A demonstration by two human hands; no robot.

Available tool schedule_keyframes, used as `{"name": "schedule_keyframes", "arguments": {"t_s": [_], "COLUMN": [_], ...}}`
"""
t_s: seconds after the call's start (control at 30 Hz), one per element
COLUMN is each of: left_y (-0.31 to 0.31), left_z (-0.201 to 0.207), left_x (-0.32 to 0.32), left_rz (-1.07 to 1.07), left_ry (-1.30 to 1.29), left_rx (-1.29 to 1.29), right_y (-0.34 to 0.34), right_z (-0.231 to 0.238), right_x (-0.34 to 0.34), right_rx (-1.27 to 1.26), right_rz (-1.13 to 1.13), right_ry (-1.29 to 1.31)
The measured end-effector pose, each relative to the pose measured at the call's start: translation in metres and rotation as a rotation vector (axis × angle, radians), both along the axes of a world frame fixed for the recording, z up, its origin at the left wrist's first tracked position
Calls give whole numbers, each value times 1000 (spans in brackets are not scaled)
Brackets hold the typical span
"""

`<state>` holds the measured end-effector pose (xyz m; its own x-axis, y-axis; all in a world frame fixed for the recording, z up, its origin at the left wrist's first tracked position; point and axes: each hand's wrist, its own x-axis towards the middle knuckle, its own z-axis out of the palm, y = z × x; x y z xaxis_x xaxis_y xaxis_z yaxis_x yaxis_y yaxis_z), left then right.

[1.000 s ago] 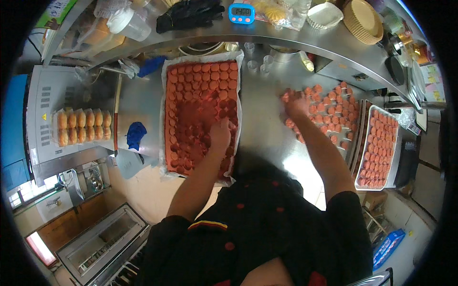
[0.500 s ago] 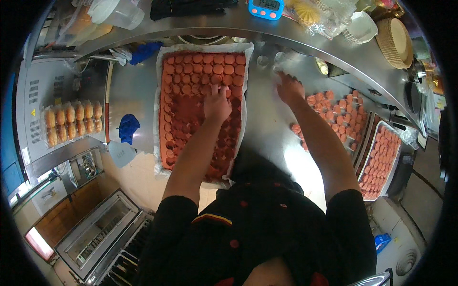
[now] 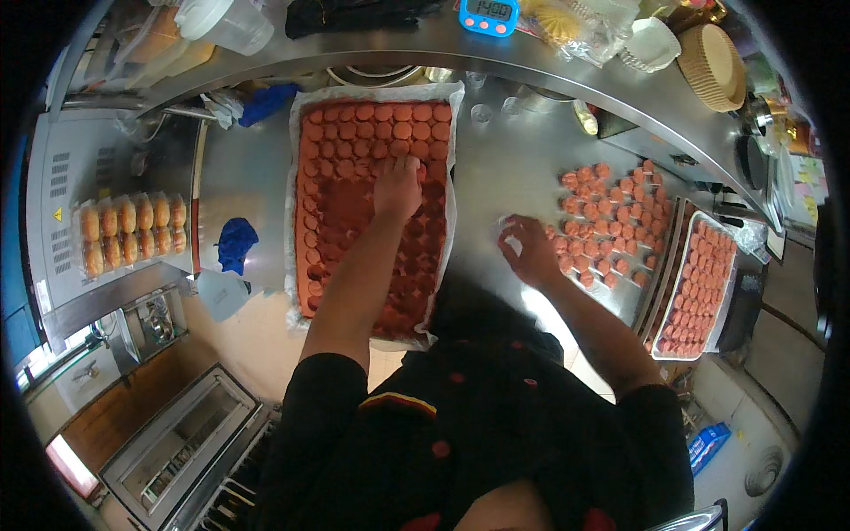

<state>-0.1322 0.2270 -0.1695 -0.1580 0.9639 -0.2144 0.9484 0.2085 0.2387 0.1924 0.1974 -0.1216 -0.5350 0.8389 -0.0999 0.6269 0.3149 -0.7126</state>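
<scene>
Directly beneath the left hand [image 3: 397, 188], whose grip I cannot tell, lies a rectangular red cake sheet [image 3: 341, 205], cut into rounds [image 3: 383, 112] and hollowed mid-sheet; to its right, the right hand [image 3: 531, 251] pinches a small clear plastic cup [image 3: 505, 224].

Gap [image 3: 506, 168] btwn sheet [image 3: 345, 208] & loose rounds [image 3: 623, 214]

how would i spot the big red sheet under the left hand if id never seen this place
Start with the steel table across the middle. Left of its centre, the left hand is over a large red sheet lying on white paper. Unlike the small separate rounds to the right, it is one broad slab with rows of circles cut in it.
</scene>
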Motion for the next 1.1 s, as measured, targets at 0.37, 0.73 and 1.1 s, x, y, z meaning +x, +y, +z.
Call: {"name": "schedule_keyframes", "arguments": {"t_s": [0.37, 0.73, 1.1], "left_y": [-83, -148, -153], "left_z": [100, 156, 129], "left_x": [53, 128, 140], "left_rz": [350, -82, 578], "left_ry": [-994, -657, -1626], "left_rx": [83, 454, 20], "right_y": [-54, -73, -93], "right_z": [48, 89, 103], "right_x": [-17, -28, -26], "right_rx": [-303, -173, 209], "right_rz": [-198, -139, -55], "right_ry": [324, 336, 264]}}
